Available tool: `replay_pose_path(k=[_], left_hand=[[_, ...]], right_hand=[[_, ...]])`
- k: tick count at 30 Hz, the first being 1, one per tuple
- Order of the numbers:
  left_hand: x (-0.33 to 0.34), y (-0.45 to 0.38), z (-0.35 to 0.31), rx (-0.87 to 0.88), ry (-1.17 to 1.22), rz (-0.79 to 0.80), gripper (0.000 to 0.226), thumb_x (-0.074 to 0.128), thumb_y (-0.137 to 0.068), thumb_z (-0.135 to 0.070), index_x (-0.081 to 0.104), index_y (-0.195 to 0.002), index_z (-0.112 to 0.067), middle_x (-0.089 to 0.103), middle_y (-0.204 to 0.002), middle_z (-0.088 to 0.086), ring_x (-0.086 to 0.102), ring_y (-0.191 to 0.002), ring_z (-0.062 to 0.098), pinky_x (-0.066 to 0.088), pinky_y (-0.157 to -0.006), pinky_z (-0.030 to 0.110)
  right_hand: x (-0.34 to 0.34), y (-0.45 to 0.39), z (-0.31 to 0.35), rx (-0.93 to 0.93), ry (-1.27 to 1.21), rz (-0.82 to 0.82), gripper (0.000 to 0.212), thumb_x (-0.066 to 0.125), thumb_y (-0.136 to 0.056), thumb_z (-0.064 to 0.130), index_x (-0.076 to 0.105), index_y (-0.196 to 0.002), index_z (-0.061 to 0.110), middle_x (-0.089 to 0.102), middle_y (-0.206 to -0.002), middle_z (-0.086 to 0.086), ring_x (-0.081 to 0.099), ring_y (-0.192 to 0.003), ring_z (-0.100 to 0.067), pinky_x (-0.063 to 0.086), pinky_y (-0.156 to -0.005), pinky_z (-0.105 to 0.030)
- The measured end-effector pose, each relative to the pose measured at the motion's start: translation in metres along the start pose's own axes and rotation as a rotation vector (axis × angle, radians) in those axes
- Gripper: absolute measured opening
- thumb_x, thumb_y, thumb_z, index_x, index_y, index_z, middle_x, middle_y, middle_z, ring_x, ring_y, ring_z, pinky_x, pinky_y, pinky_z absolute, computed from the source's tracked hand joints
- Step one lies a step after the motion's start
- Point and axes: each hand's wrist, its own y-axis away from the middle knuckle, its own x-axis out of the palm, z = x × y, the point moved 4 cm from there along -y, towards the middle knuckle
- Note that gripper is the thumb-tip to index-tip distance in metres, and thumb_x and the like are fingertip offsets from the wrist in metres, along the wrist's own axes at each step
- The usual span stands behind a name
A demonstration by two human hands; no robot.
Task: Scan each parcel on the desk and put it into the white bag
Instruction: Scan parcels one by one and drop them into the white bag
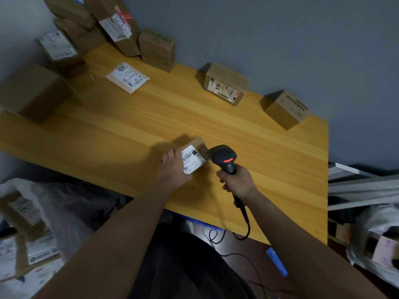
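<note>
- Yellow wooden bench [269, 160] stood against a grey wall.
- My left hand [172, 169] gripped the small labelled cardboard parcel [192, 156] near the front edge.
- My right hand [238, 181] clasped the black handheld scanner [224, 157]; I judged the beam should square onto the barcode.

A single wide-angle view from the person's head looks forward and steeply down across the wooden table [248, 134], tilted so the table's far edge runs diagonally against the grey wall [280, 39]. It sits close above both forearms (they enter from the bottom edge), and the frame's margins bend and blur. No second view shares the scene.
</note>
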Motion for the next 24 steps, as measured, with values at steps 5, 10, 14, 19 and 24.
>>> replay_pose_path(k=[5, 10, 14, 19, 24], left_hand=[[-0.011, 0.035, 0.030, -0.074, 0.099, -0.110, 0.096, 0.079, -0.065, -0.048, 0.030, -0.137, -0.008, 0.037, -0.126, 0.010, 0.034, -0.121, 0.028, 0.035, -0.095, 0.037], [-0.049, 0.100, 0.087, -0.226, 0.194, -0.377, 0.094, 0.074, -0.062, -0.056, 0.038, -0.132, -0.006, 0.042, -0.121, 0.012, 0.037, -0.115, 0.030, 0.036, -0.094, 0.040], [-0.079, 0.161, 0.140, -0.407, 0.241, -0.558, 0.098, 0.062, -0.059, -0.066, 0.041, -0.129, 0.000, 0.046, -0.120, 0.017, 0.042, -0.113, 0.034, 0.036, -0.095, 0.044], [-0.098, 0.242, 0.213, -0.649, 0.271, -0.786, 0.105, 0.052, -0.056, -0.069, 0.041, -0.129, 0.005, 0.048, -0.117, 0.023, 0.043, -0.114, 0.039, 0.034, -0.096, 0.047], [-0.095, 0.312, 0.274, -0.833, 0.317, -0.828, 0.104, 0.060, -0.055, -0.069, 0.040, -0.131, -0.001, 0.046, -0.122, 0.019, 0.040, -0.116, 0.036, 0.036, -0.093, 0.044]], right_hand=[[0.008, 0.003, 0.002, -0.053, 0.012, 0.049, 0.008, 0.066, -0.089, 0.017, 0.061, -0.088, 0.011, 0.063, -0.075, -0.009, 0.057, -0.056, -0.017, 0.046, -0.058, -0.032], [0.054, 0.003, 0.028, -0.155, 0.114, 0.148, 0.011, 0.065, -0.090, 0.015, 0.062, -0.094, 0.006, 0.063, -0.079, -0.012, 0.058, -0.059, -0.020, 0.047, -0.062, -0.035], [0.117, 0.018, 0.067, -0.276, 0.235, 0.274, 0.015, 0.064, -0.088, 0.013, 0.063, -0.095, 0.000, 0.063, -0.078, -0.014, 0.058, -0.057, -0.019, 0.047, -0.059, -0.032], [0.203, 0.054, 0.106, -0.403, 0.353, 0.444, 0.011, 0.066, -0.086, 0.013, 0.060, -0.079, 0.006, 0.062, -0.074, -0.014, 0.058, -0.059, -0.022, 0.047, -0.060, -0.033], [0.274, 0.089, 0.119, -0.469, 0.450, 0.553, 0.014, 0.066, -0.086, 0.013, 0.059, -0.074, 0.012, 0.060, -0.067, -0.008, 0.056, -0.054, -0.017, 0.044, -0.058, -0.032]])
